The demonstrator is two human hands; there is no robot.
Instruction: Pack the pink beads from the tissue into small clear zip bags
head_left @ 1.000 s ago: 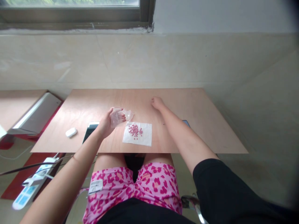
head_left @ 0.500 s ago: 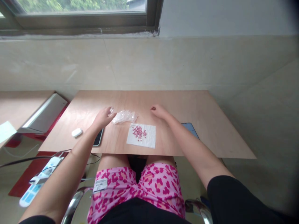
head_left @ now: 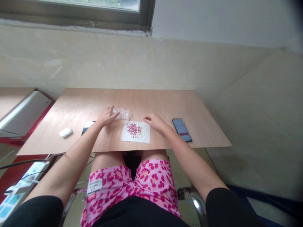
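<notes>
Many small pink beads [head_left: 134, 129] lie in a loose cluster on a white sheet of tissue-like paper [head_left: 144, 138] near the table's front edge. My left hand [head_left: 106, 116] rests at the left end of a heap of clear plastic bags [head_left: 123, 114], its fingers spread and the fingertips at the plastic. By the paper's upper right corner is my right hand [head_left: 153, 121], with thumb and fingers curled together. Whatever those fingers may pinch is too small or hidden to make out.
A phone with a lit screen [head_left: 182, 130] lies right of the paper. Another phone [head_left: 87, 125] is partly under my left forearm. A white earbud case [head_left: 65, 132] sits on the wooden table [head_left: 165, 101] at left. A power strip [head_left: 21, 179] with cables is lower left.
My right hand has come down and nearer to the paper. The fingers of my left hand have spread beside the plastic bags. The whole view has shifted, showing more of the right-hand phone.
</notes>
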